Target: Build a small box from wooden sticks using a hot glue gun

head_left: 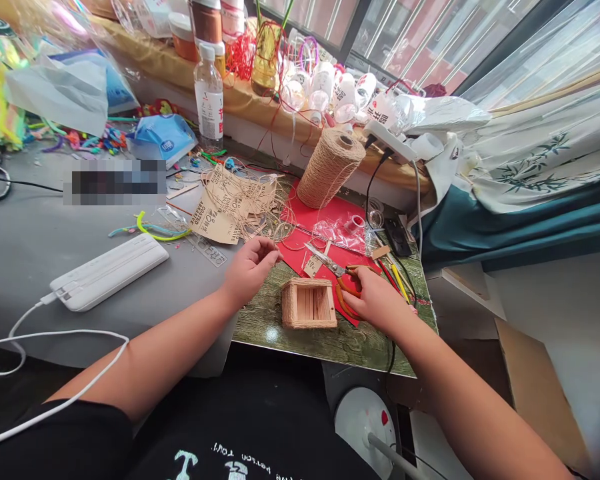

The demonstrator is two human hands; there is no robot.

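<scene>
A small open box (309, 304) wrapped in jute twine lies on the green table top between my hands. My right hand (375, 297) rests just right of the box, its fingers curled round the orange handles of a pair of scissors (336, 268) whose blades point up-left over a red sheet (325, 217). My left hand (250, 268) hovers left of the box with thumb and fingers pinched together, maybe on a thin strand of twine that I cannot make out. A big cone of jute twine (330, 167) stands behind.
Brown paper tags (225, 207) and loose twine lie beyond my left hand. A white power bank (109, 270) with a cable sits at the left on grey cloth. A water bottle (209, 100), a power strip (390, 141), plastic bags and craft clutter line the back.
</scene>
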